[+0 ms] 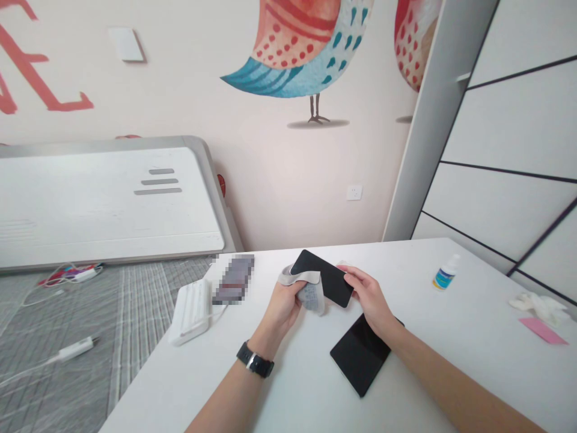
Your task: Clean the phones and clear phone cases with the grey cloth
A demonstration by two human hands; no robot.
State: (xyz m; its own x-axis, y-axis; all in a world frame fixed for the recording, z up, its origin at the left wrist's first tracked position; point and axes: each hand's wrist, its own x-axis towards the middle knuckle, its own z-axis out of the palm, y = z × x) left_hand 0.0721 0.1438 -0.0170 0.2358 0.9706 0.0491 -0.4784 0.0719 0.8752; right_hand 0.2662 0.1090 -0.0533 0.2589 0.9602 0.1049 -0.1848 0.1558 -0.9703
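A black smartphone point(323, 278) is held tilted above the white table point(288, 385), between both hands. My left hand point(285, 304), with a dark watch on its wrist, is closed on a grey cloth point(312, 297) that wraps the phone's left end. The fingers of my right hand point(367, 291) pinch the phone's right end. Below my right forearm lies a black tablet point(362, 355) flat on the table, its upper right part covered by the arm.
A small bottle point(445, 273) stands at the right, with crumpled white tissue point(538, 305) and a pink slip point(543, 331) farther right. On the left are a white power strip point(192, 310) and a pixelated device point(234, 279). A charger point(77, 349) lies on the bed.
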